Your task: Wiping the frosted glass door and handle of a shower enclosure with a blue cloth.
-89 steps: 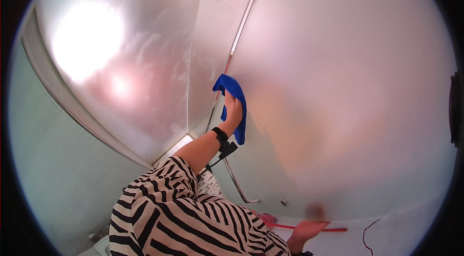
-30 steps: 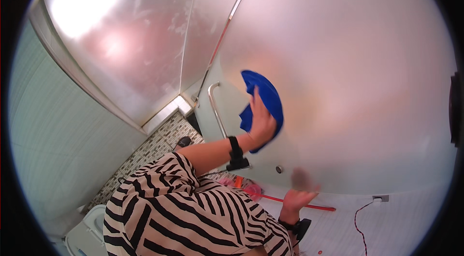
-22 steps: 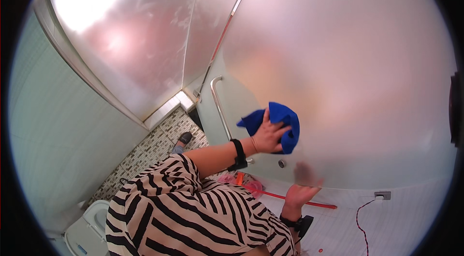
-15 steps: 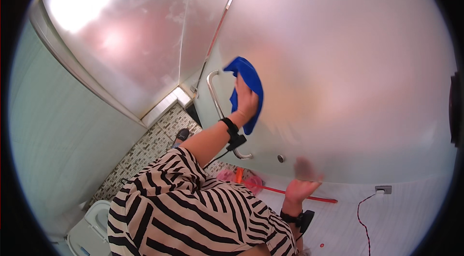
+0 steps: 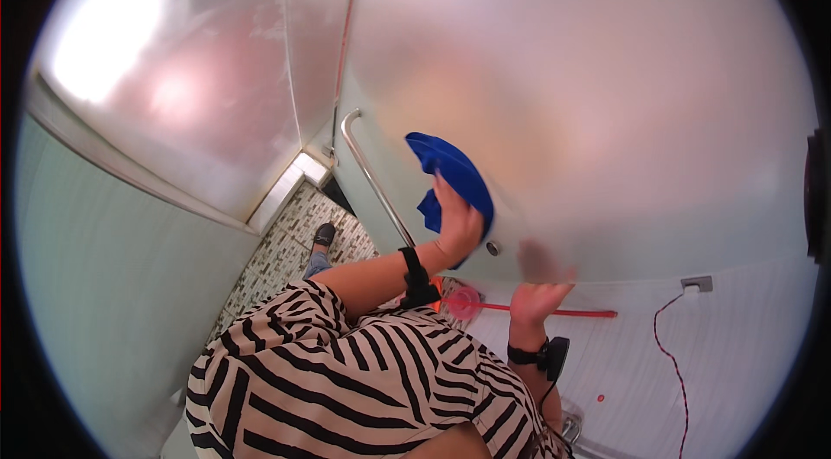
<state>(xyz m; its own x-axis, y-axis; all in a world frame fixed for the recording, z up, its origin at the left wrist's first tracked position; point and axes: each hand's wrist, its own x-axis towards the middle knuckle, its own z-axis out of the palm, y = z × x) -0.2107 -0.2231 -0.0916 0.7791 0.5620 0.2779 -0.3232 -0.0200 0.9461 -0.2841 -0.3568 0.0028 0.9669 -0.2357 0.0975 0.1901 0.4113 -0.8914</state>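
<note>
In my left hand (image 5: 459,215) is a blue cloth (image 5: 472,175), bunched under the fingers and laid against a large frosted glass door (image 5: 623,113). The cloth is to the right of a curved metal door handle (image 5: 376,175). My right hand (image 5: 538,299) grips the near edge of the same door, its thumb on one side. A dim, blurred shape beyond the glass looks like the fingers of that hand. Both my wrists wear black straps with small devices.
A round metal fitting (image 5: 492,248) sits in the door. Below are a red stick (image 5: 571,313) and a pinkish plastic thing (image 5: 465,303). At right, a twisted cord (image 5: 662,342) hangs from a wall outlet (image 5: 698,284). Mosaic tiles (image 5: 275,238) cover the floor at left.
My left hand and the cloth have moved down and right across the glass, away from the handle. The view has shifted somewhat; my right hand keeps its hold on the door edge.
</note>
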